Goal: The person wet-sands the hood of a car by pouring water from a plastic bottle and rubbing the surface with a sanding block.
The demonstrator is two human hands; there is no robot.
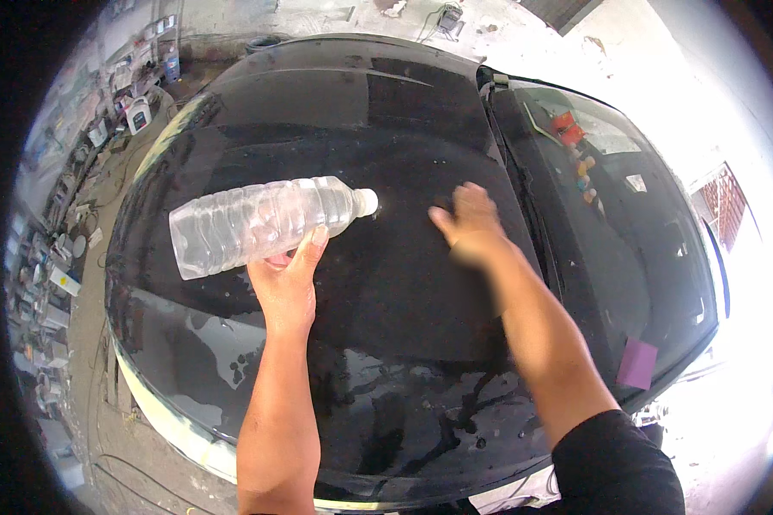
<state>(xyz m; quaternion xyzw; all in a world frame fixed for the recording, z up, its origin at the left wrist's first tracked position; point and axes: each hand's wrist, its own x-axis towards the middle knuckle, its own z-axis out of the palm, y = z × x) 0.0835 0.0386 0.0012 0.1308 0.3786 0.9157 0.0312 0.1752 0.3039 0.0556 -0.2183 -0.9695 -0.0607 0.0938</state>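
A large clear plastic bottle (258,219) with ribbed sides and a white cap (366,202) lies tilted in my left hand (294,279). My left fingers wrap round it from below, and the cap end points right. Small drops show beside the cap. Underneath stretches the black hood (386,292) of a car, wet in patches and streaked toward its near side. My right hand (471,219) is low over the hood, right of the cap, its thumb apart from the fingers. Motion smears that hand, and whether anything dark lies under its palm is not visible.
The windshield (610,197) borders the hood on the right, with a purple sheet (637,363) near its lower corner. Red and orange items show through the glass. Cluttered shelves and a white jug (137,115) line the left side. Cables lie on the floor (94,412).
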